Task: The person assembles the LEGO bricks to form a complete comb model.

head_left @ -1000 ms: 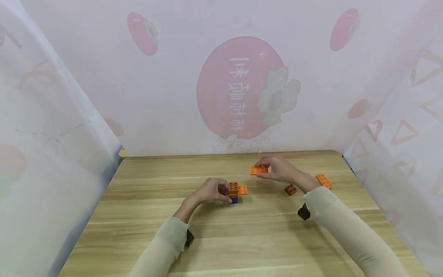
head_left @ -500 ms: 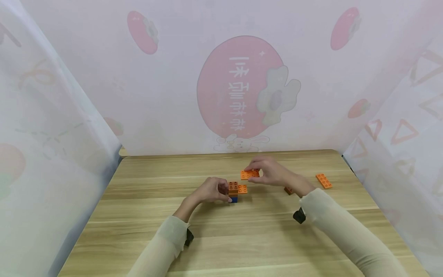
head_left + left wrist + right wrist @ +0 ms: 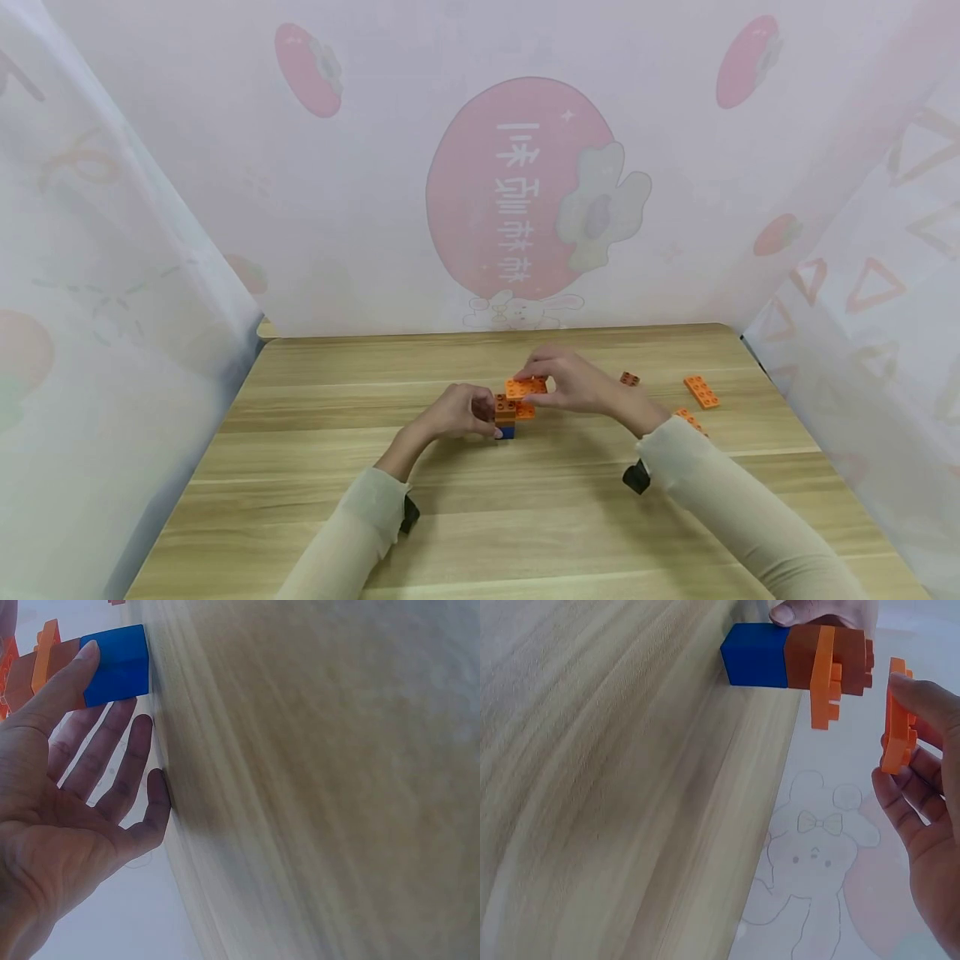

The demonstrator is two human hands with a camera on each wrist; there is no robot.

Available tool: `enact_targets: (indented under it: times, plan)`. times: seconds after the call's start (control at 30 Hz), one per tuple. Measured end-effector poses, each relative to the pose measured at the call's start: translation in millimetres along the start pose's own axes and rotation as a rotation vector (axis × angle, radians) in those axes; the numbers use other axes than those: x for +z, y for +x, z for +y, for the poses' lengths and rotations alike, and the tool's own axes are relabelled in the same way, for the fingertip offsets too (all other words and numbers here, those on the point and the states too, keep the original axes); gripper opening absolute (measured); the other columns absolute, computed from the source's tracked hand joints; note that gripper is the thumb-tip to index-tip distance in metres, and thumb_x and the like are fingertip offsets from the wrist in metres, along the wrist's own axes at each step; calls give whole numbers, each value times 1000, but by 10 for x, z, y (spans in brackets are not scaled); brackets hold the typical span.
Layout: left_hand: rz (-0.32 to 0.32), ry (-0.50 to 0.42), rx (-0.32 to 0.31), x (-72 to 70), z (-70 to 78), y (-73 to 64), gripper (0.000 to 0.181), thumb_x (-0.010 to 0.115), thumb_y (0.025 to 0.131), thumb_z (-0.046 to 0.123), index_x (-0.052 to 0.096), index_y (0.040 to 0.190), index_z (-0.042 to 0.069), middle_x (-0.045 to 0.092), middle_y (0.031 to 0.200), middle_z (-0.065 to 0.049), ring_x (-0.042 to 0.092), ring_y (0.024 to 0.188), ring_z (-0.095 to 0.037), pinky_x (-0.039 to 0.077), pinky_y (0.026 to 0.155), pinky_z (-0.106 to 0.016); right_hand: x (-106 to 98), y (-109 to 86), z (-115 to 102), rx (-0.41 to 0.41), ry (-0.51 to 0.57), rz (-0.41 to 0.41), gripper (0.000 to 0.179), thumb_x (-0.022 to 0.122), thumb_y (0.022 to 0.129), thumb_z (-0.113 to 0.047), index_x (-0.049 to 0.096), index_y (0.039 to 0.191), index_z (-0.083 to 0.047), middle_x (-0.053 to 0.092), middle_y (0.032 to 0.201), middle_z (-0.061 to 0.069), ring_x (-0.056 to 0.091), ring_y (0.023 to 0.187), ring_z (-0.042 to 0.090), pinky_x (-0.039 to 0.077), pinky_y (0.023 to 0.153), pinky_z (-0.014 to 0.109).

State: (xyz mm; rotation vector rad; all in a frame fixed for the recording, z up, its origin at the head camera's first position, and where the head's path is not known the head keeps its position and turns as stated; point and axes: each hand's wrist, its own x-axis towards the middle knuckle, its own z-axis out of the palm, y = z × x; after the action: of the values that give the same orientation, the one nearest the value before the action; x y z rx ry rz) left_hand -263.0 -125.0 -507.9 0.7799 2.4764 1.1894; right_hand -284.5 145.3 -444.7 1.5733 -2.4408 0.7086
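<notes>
My left hand [image 3: 457, 412] holds a small brick stack, thumb on the near side and fingers behind. The stack has a blue brick [image 3: 756, 655] at the bottom, then a brown brick [image 3: 800, 656], an orange plate [image 3: 823, 694] jutting to the right, and another brown brick [image 3: 849, 660] on top. My right hand [image 3: 577, 382] pinches a second orange plate [image 3: 895, 720], studs up, between thumb and fingers. In the right wrist view a gap shows between this plate and the top studs. My left ring and little fingers [image 3: 156, 795] extend loosely, away from the bricks.
On the wooden table [image 3: 480, 517], a loose brown brick [image 3: 629, 378] lies beyond the right forearm. Farther right lies an orange plate [image 3: 701, 392], and another orange plate [image 3: 688, 419] is partly covered by the right sleeve. A printed cloth wall [image 3: 375, 208] stands behind the table.
My right hand has carried its orange plate left and toward me, to just over the stack. The left hand and stack have stayed put. Pieces behind the right arm have come into view.
</notes>
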Motion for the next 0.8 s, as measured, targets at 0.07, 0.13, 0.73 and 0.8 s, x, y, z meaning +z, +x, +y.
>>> enact_targets:
  times: [0.07, 0.13, 0.73, 0.8]
  plan:
    - [0, 3, 2, -1, -1, -1, 24, 93, 82, 14, 72, 93, 10, 78, 89, 1, 73, 84, -11, 59, 79, -28, 20, 6, -12, -1, -3, 2, 30, 85, 93, -22, 79, 117, -6, 73, 106, 4, 65, 93, 16, 58, 80, 35]
    - [1, 4, 3, -2, -3, -2, 24, 93, 83, 14, 72, 93, 10, 78, 89, 2, 73, 84, -11, 59, 79, -28, 40, 10, -19, -1, -4, 4, 30, 85, 92, -22, 79, 118, -7, 72, 107, 3, 65, 94, 15, 57, 81, 34]
    - [-4, -5, 3, -7, 2, -3, 23, 93, 83, 15, 72, 93, 12, 77, 88, 2, 71, 83, -11, 58, 80, -29, 114, 78, -85, 2, 28, -24, 27, 85, 93, -19, 80, 115, -6, 72, 104, 3, 65, 89, 13, 58, 80, 31]
    - [-5, -8, 1, -11, 6, -5, 23, 93, 83, 15, 72, 93, 11, 77, 88, 1, 71, 83, -12, 58, 80, -30, 118, 86, -89, 9, 36, -33, 27, 85, 92, -19, 80, 115, -6, 72, 104, 3, 65, 89, 13, 59, 79, 32]
